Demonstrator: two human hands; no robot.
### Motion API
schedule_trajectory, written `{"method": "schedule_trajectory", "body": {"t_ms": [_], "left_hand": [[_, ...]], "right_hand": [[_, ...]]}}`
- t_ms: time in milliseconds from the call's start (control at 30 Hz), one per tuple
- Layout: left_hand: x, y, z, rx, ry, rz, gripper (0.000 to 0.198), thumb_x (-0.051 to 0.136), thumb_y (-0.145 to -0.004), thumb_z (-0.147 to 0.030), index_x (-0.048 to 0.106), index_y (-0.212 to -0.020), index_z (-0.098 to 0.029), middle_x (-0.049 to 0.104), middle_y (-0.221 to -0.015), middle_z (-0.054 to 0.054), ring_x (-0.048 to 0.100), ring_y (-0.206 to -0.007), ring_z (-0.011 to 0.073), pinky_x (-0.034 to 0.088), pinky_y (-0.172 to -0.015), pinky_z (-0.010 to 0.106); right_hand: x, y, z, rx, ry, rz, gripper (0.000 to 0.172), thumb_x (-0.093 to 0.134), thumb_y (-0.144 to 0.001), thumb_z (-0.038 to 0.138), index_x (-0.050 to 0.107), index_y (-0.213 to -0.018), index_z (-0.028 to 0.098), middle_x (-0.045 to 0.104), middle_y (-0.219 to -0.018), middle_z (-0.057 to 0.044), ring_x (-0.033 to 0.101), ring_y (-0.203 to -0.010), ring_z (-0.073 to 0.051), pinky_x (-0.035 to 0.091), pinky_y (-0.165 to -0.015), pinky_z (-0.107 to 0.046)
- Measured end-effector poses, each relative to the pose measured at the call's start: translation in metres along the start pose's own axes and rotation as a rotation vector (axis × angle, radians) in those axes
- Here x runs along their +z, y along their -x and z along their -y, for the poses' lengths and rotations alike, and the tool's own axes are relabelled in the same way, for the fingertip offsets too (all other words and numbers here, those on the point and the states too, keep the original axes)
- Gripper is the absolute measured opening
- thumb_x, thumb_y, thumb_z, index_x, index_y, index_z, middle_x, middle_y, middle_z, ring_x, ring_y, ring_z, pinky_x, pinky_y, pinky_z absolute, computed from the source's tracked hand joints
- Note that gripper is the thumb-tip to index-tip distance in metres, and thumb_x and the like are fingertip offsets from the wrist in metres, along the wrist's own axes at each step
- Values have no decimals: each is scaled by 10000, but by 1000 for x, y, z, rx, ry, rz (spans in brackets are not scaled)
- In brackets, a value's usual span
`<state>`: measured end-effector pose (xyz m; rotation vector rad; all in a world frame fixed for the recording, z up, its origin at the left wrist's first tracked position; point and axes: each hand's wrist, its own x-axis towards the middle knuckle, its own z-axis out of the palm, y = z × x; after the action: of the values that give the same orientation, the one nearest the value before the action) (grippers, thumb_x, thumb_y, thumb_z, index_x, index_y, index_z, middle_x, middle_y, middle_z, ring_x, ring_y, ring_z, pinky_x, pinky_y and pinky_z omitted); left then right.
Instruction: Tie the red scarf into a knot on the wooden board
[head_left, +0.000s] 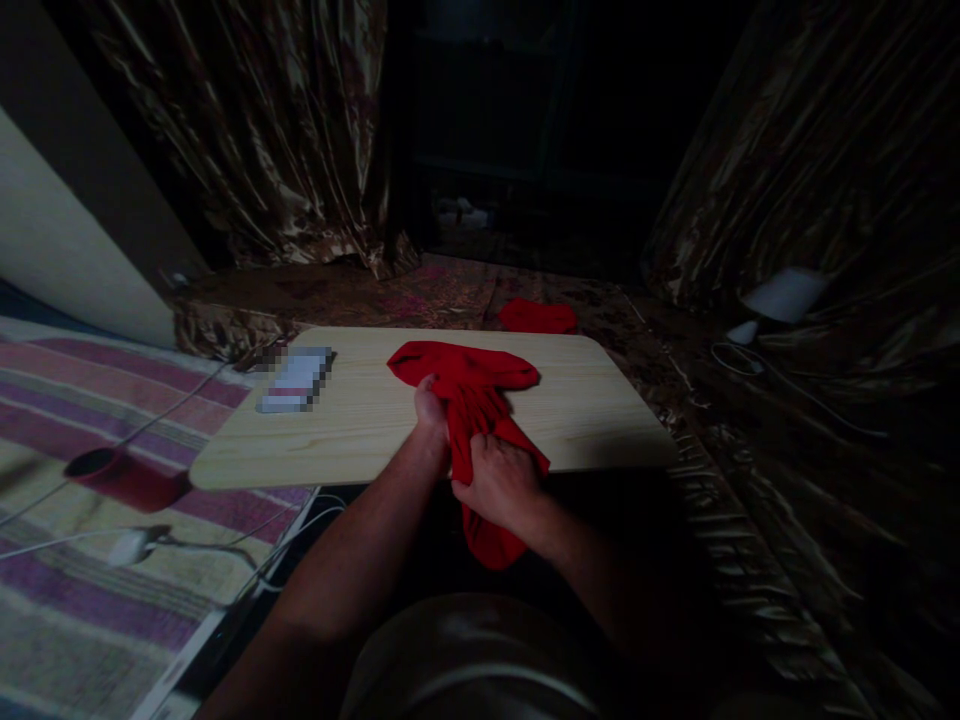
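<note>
A piece of bright red cloth (480, 400) lies gathered across the light wooden table (592, 410), its upper part spread sideways and its middle bunched into folds. My left hand (431, 408) grips the bunched part from the left, thumb up, with its other fingers mostly hidden by the fabric. Closer to me, my right hand (501, 475) is closed on the cloth near the table's front edge. Below that hand, a rounded end of the cloth hangs past the edge. The exact kind of the fabric item cannot be made out.
A phone-like flat object (296, 380), partly blurred, lies on the table's left. Another red cloth (537, 316) is beyond the far edge. Left, a striped bedcover (90, 600) carries a dark red cylinder (127, 478), cables and a white plug (131, 545). A white lamp (784, 295) stands right.
</note>
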<state>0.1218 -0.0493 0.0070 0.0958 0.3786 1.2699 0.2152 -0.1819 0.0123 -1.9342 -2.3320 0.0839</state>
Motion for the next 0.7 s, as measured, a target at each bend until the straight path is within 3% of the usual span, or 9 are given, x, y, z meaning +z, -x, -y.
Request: {"method": "schedule_trajectory", "body": {"t_ms": [100,233,333,433,533,600,700], "left_hand": [[-1,2,0,15,9,-8,409,457,-912,-348,715,-1101,-94,775,-969,145,741,-891,303,586,-925,464],[-6,-1,0,34,57,74,410,455,-901,-323,707,-1122,-87,768,-1020,158,738,-916,286,579,-940,458],[-8,-3,-1,34,88,100,428,440,-908,-299,686,-1174,-73,758,-1099,191,736,-958,297,586,-917,478],[-6,-2,-2,-16,89,114,464,425,-918,-326,667,-1228,-80,739,-1172,219,726,-1035,348,584,-897,566],[-3,-1,-3,8,104,91,465,420,-910,-314,669,-1236,-95,745,-1169,201,724,-1058,344,589,-903,565],[-2,1,-3,27,87,61,471,409,-907,-316,676,-1225,-93,756,-1135,190,729,-1035,340,601,-889,547],[-2,3,-5,-51,-1,52,521,370,-921,-379,674,-1216,-77,760,-1112,208,729,-1015,379,603,-852,584]], "right_hand": [[1,-1,-4,-16,-73,3,324,674,-827,300,624,-1128,190,716,-1153,-189,690,-1077,-320,525,-865,-391],[-10,-8,-35,87,-339,-62,180,646,-815,227,588,-984,245,742,-977,-75,702,-901,-239,514,-768,-316],[-21,-13,-69,160,-626,-40,273,629,-807,178,556,-1062,242,740,-917,-16,681,-775,-181,499,-674,-262],[-40,-12,-104,76,-746,210,458,657,-758,153,564,-1201,223,753,-918,3,672,-724,-164,492,-632,-242],[-68,-10,-137,-28,-562,470,303,681,-706,135,676,-1001,206,761,-918,-4,682,-786,-175,491,-658,-234],[-86,-13,-157,24,-387,536,276,700,-712,154,716,-982,212,775,-941,-11,696,-832,-189,495,-687,-235],[-105,-26,-182,216,-43,353,236,697,-786,213,753,-1015,198,785,-1002,-75,710,-879,-219,487,-712,-253]]}}
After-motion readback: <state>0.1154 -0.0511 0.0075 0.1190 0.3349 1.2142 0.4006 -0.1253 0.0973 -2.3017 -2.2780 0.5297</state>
